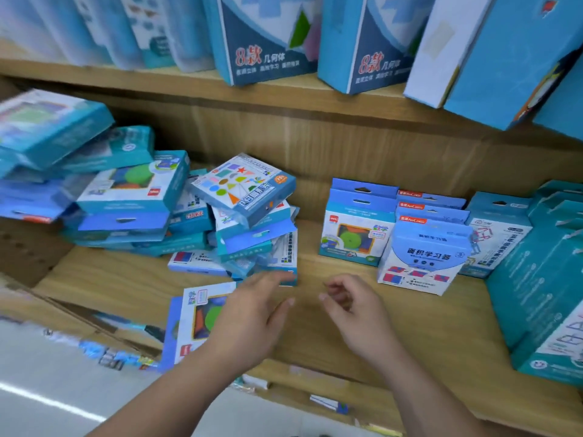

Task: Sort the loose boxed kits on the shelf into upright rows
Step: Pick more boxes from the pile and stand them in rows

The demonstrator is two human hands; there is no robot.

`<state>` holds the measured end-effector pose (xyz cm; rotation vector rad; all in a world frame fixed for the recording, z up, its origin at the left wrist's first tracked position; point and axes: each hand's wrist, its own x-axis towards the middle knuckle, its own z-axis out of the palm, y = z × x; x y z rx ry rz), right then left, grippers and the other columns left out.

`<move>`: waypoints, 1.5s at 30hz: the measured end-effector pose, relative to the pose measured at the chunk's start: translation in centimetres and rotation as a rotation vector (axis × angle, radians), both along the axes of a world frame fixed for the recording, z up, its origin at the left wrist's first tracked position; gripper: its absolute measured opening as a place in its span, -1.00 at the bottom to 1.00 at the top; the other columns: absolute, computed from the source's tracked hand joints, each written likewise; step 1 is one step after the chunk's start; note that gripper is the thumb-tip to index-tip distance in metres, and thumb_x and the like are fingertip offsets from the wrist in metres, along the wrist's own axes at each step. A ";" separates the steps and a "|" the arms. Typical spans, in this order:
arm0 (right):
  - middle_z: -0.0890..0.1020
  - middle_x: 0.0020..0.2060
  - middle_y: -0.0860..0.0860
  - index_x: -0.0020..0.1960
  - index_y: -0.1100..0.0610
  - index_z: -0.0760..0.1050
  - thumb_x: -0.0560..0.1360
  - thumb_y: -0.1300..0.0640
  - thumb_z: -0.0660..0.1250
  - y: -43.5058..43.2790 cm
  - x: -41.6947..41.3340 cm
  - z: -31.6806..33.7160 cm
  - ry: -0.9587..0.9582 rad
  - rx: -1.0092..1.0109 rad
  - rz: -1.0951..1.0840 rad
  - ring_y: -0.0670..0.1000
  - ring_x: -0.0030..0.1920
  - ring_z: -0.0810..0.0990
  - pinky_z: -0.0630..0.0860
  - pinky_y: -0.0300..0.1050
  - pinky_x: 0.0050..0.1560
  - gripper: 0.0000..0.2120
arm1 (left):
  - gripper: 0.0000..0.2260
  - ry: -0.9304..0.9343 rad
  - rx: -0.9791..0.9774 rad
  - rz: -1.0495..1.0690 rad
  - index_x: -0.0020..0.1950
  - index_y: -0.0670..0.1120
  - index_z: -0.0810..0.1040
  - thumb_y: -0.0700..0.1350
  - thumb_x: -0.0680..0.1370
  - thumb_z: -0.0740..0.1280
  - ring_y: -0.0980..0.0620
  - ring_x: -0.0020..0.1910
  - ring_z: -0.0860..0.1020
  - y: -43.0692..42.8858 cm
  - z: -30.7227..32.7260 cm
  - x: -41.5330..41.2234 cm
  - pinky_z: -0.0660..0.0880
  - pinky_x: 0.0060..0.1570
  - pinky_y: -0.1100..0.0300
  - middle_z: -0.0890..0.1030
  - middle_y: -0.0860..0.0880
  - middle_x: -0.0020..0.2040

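Head view. A wooden shelf (pixel 426 326) runs across the frame, seen from above and in front.

Left and centre: a loose pile of boxed kits (pixel 132 216), blue and teal, lying flat and askew on one another. The top box at the pile's right end is a shapes kit (pixel 246 187), printed with coloured geometric figures and resting tilted. One flat kit (pixel 192 323) lies apart from the pile at the shelf's front edge, face up, with a green disc showing in its window.

Right: kits standing upright in short rows, well apart from the pile. At the front stand a green-disc kit (pixel 355 234) and, just beside it, a white area-learning kit (pixel 422 260). More boxes stand close behind each. Teal boxes (pixel 536 279) fill the far right, partly blurred.

Left hand (pixel 252 313): released, fingers straight, holding nothing. It is over the flat kit's right edge with its fingertips near the pile's lowest boxes. Contact cannot be told.

Right hand (pixel 350 313): fingers loosely curled, grasping nothing, over bare board between the pile and the upright rows.

Above: an upper shelf (pixel 157 80) carries tall blue boxes (pixel 265 39), standing and leaning.
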<state>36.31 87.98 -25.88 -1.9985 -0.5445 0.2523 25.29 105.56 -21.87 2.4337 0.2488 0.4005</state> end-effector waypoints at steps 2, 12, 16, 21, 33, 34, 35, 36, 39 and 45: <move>0.57 -0.02 -0.16 0.05 -0.14 0.54 0.46 0.00 0.45 2.4 -1.6 0.1 -0.040 -0.017 0.095 -0.19 -0.03 0.57 0.54 -0.22 0.00 -0.81 | -0.75 -0.037 0.030 0.080 0.15 0.06 0.60 0.08 0.51 0.31 0.10 0.09 0.56 2.0 -0.3 -2.2 0.47 0.11 0.23 0.64 0.11 0.09; 0.56 -0.11 -0.15 0.08 -0.03 0.61 0.44 -0.08 0.44 7.3 -3.2 0.6 -0.204 -0.177 -0.041 -0.10 -0.09 0.57 0.56 -0.01 0.03 -0.75 | -0.29 0.283 0.208 0.298 0.31 0.06 0.50 0.47 0.32 0.17 -0.17 0.20 0.47 9.0 -3.0 -8.5 0.50 0.14 -0.05 0.47 -0.03 0.34; 0.52 0.07 -0.18 0.22 -0.03 0.57 0.40 -0.20 0.43 7.7 -3.9 0.9 -0.115 -0.210 0.142 -0.21 0.00 0.54 0.50 -0.17 0.13 -0.55 | -0.15 0.334 0.226 0.304 0.39 0.02 0.44 0.53 0.28 0.14 -0.11 0.13 0.46 10.0 -3.3 -8.8 0.44 0.14 0.02 0.54 0.03 0.23; 0.42 0.34 -0.16 0.43 0.02 0.44 0.46 -0.14 0.46 9.7 -6.3 0.1 -0.113 -0.275 0.208 -0.17 0.32 0.41 0.30 -0.32 0.32 -0.40 | -0.26 0.270 0.190 0.200 0.27 0.04 0.54 0.49 0.26 0.26 -0.02 0.03 0.46 10.7 -3.4 -8.9 0.40 0.05 0.13 0.59 0.10 0.14; 0.47 0.13 -0.12 0.29 -0.04 0.49 0.27 -0.10 0.62 9.8 -7.9 0.2 -0.021 -0.327 0.122 -0.10 0.13 0.52 0.46 -0.13 0.23 -0.35 | -0.12 0.283 0.028 -0.043 0.49 0.19 0.32 0.46 0.20 0.23 0.05 0.25 0.35 12.6 -3.5 -9.4 0.27 0.22 0.24 0.35 0.23 0.39; 0.49 0.10 -0.13 0.24 -0.08 0.48 0.26 -0.10 0.62 9.7 -8.0 0.2 -0.007 -0.322 0.113 -0.10 0.09 0.53 0.49 -0.10 0.18 -0.38 | -0.12 0.281 0.033 -0.028 0.50 0.19 0.31 0.47 0.20 0.22 0.03 0.29 0.33 12.6 -3.7 -9.4 0.29 0.29 0.19 0.32 0.19 0.44; 0.52 0.07 -0.14 0.18 -0.12 0.46 0.25 -0.11 0.62 9.6 -8.1 0.2 0.014 -0.312 0.105 -0.11 0.04 0.55 0.52 -0.07 0.13 -0.42 | -0.12 0.279 0.033 -0.010 0.51 0.20 0.30 0.48 0.21 0.22 0.01 0.32 0.32 12.5 -4.0 -9.5 0.30 0.33 0.14 0.30 0.15 0.47; 0.56 0.02 -0.15 0.12 -0.14 0.44 0.25 -0.10 0.62 9.4 -8.2 0.2 0.044 -0.290 0.098 -0.11 -0.01 0.58 0.55 -0.03 0.07 -0.46 | -0.14 0.274 0.023 0.004 0.51 0.22 0.29 0.47 0.23 0.23 -0.02 0.33 0.32 12.3 -4.2 -9.6 0.32 0.34 0.10 0.30 0.11 0.48; 0.63 -0.08 -0.09 0.03 -0.11 0.43 0.33 -0.01 0.60 8.8 -8.4 0.3 0.154 -0.192 0.066 -0.09 -0.16 0.62 0.61 0.06 -0.06 -0.59 | -0.24 0.242 0.001 0.004 0.47 0.27 0.32 0.41 0.27 0.26 -0.04 0.22 0.37 12.0 -4.6 -9.5 0.38 0.25 0.07 0.41 0.07 0.40; 0.69 0.03 -0.11 0.15 -0.10 0.55 0.48 0.10 0.49 5.6 -8.3 1.2 0.306 -0.064 0.089 -0.04 0.07 0.67 0.62 0.15 0.12 -0.71 | -0.48 0.181 -0.174 -0.027 0.30 0.24 0.50 0.12 0.37 0.55 0.12 0.17 0.47 11.3 -3.8 -8.0 0.43 0.18 0.17 0.53 0.24 0.19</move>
